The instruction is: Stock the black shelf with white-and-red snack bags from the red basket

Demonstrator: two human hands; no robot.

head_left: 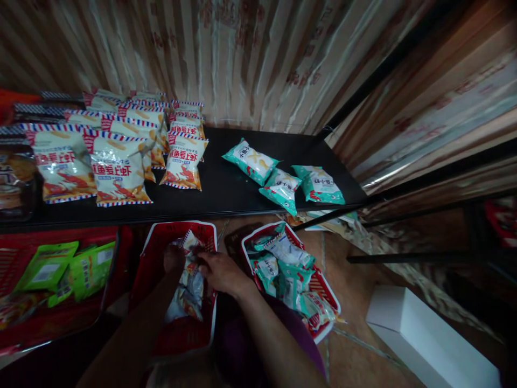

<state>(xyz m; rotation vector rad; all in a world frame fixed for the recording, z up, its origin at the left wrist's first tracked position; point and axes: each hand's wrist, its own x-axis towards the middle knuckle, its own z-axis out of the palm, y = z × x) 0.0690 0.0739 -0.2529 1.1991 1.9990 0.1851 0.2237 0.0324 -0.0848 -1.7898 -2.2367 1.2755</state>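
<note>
Both my hands reach into a red basket (215,237) with a white rim on the floor below the shelf. My left hand (174,258) is closed on the left side of a white snack bag (189,241) with a striped edge. My right hand (222,274) has its fingers curled against the same bag from the right; the fingertips are partly hidden. Beneath them, more snack bags (186,302) lie in the basket, blurred and dim.
On the black shelf (226,199) stand rows of white snack bags (119,167), with several teal snack bags (283,188) lying to their right. Another red basket (331,299) holds teal bags. Green packets (46,264) fill a left basket. A white box (428,334) sits at right.
</note>
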